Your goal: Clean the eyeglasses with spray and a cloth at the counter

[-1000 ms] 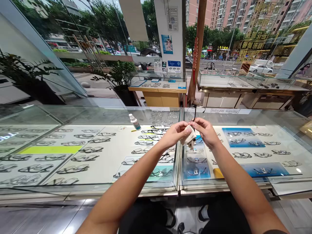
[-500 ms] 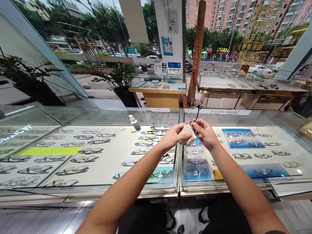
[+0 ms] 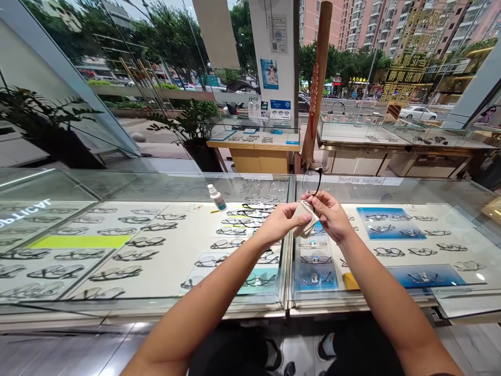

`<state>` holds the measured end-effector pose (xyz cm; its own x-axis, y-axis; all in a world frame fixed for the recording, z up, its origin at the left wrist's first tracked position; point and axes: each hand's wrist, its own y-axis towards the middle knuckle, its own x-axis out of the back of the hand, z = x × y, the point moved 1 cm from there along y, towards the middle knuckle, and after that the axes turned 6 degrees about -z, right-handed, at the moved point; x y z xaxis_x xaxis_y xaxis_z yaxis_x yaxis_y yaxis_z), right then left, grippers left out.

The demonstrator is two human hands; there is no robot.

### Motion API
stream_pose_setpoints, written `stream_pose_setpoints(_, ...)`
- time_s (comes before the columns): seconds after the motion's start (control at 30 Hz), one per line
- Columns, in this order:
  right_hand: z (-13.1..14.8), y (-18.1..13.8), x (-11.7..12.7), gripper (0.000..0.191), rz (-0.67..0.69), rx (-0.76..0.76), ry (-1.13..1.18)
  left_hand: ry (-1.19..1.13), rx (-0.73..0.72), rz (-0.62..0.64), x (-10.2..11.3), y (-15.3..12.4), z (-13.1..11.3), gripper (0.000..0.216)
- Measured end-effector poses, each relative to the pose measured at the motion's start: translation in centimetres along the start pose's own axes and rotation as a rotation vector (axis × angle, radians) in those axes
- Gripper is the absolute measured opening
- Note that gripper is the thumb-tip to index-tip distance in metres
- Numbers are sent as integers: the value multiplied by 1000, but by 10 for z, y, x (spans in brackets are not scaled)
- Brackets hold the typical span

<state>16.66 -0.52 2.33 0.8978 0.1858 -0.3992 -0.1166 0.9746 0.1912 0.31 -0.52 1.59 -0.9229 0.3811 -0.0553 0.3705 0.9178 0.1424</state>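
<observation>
Above the glass showcase, a pair of eyeglasses [image 3: 312, 181] is held up, one lens and a dark temple standing clear of my fingers. My right hand [image 3: 329, 213] is closed on the frame near its middle. My left hand [image 3: 285, 221] pinches a pale cleaning cloth [image 3: 304, 218] with a zigzag edge, folded around the lower part of the glasses. The cloth and my fingers hide the other lens. To the left of my hands, a white spray bottle [image 3: 216, 197] stands on the glass top.
The glass showcase [image 3: 188, 184] spans the front, with rows of eyeglass frames [image 3: 146, 242] inside. Farther back are a wooden display counter [image 3: 258, 156], a potted plant [image 3: 195, 122] and a wooden post [image 3: 318, 78] before the windows.
The cloth and my left fingers have shifted slightly right and down against the glasses. My right hand keeps its hold, and the bottle stays in place.
</observation>
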Motion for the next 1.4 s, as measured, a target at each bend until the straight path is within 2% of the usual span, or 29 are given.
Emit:
stream_pose_setpoints(0.2,-2,1,-1,43,23,-17,9,-44,-30,31,-2,1,1,49)
stream_pose_setpoints(0.47,-10,3,-5,41,4,-67,152,-12,-105,-129,-6,-2,8,53)
stream_pose_setpoints(0.6,-11,1,-8,42,4,-75,124,37,-158,-213,-7,-2,9,52)
stream_pose_setpoints(0.73,-10,-1,-9,40,-6,18,13,25,-227,-318,-6,2,16,58)
stream_pose_setpoints(0.93,-11,0,-6,40,4,135,-104,65,-301,-367,-8,0,18,61)
stream_pose_setpoints(1.0,-11,1,-4,39,-16,152,-107,114,-329,-333,-7,-1,14,61)
stream_pose_setpoints(1.2,-3,4,2,33,-48,115,-84,136,-248,-8,-2,-2,2,57)
stream_pose_setpoints(1.3,-2,5,3,34,-66,63,-67,137,-259,45,-2,-3,0,51)
stream_pose_setpoints(1.4,-4,5,2,37,-68,31,-45,140,-235,14,-2,-4,1,49)
